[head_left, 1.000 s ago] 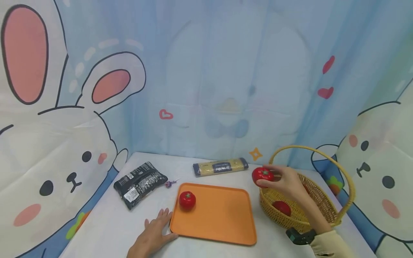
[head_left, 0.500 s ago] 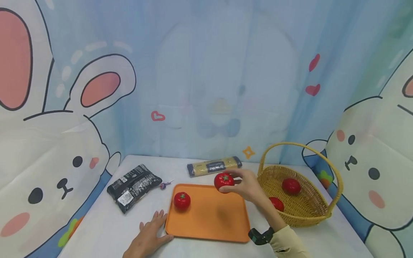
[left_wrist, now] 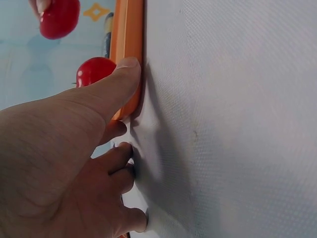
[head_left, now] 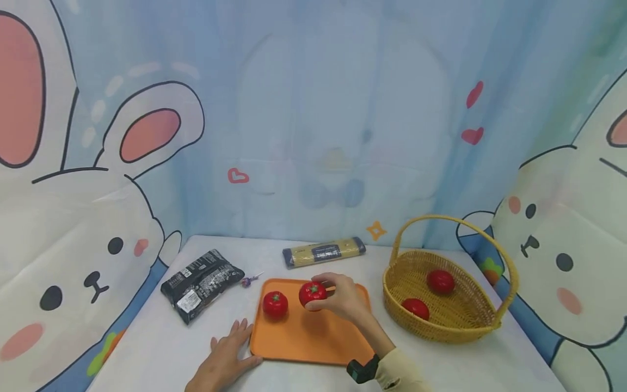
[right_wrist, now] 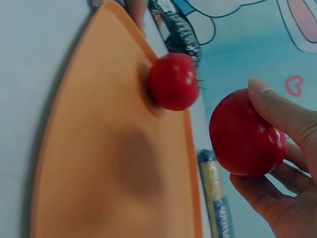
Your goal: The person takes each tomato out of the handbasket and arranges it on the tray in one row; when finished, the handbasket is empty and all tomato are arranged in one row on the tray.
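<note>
My right hand [head_left: 343, 298] grips a red tomato [head_left: 312, 294] between thumb and fingers, held above the orange tray [head_left: 313, 343]. In the right wrist view a gap shows between this held tomato [right_wrist: 242, 134] and the tray, with its shadow below. A second tomato [head_left: 275, 305] sits on the tray's left part. My left hand [head_left: 222, 354] lies at the tray's left edge, fingers fairly straight. In the left wrist view its thumb [left_wrist: 121, 82] touches the tray's outer side [left_wrist: 130, 44].
A yellow wicker basket [head_left: 441, 333] with a tall handle stands right of the tray, holding two red tomatoes [head_left: 441, 282]. A black packet [head_left: 202, 284] and a small lollipop [head_left: 249, 281] lie at the left. Behind the tray lies a pasta pack [head_left: 324, 252].
My right hand has carried the tomato leftward from over the basket to above the tray, and lowered it. The left hand stays at the tray's edge. The head view has shifted slightly.
</note>
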The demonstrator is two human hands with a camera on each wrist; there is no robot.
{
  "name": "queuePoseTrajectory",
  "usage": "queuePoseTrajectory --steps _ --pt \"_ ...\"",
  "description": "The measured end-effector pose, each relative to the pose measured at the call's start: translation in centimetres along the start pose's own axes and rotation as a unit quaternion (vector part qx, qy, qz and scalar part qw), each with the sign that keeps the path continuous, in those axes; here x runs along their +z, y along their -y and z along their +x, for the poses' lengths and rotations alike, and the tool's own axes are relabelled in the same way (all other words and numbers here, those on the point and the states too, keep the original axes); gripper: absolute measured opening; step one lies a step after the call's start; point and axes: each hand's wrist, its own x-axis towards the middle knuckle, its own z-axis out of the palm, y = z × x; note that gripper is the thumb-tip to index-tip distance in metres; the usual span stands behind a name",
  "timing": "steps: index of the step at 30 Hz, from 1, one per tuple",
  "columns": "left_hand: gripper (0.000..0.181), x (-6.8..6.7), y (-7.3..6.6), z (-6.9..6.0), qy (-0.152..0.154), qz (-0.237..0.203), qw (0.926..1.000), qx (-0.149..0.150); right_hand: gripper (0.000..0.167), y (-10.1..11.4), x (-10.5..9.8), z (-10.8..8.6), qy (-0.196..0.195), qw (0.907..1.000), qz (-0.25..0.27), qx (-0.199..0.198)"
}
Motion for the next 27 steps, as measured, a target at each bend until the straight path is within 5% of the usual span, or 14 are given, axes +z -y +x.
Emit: queuePoseTrajectory --steps 5,15,27 --pt "0.081 -0.1 0.2 -0.2 0.004 0.006 0.9997 -0.022 0.064 -0.9 2.1 0.3 0.019 0.9998 -0.005 0.01" --pt "0.081 -0.1 -0.1 -0.3 -0.003 -0.005 1.0 -0.004 0.061 -2.8 4.5 0.6 0.006 0.9997 0.01 0.021" --pt "0.081 -0.1 0.0 -0.5 -0.005 0.003 1.0 0.0 0.06 -3.3 5.3 1.1 0.005 0.9992 0.018 0.036"
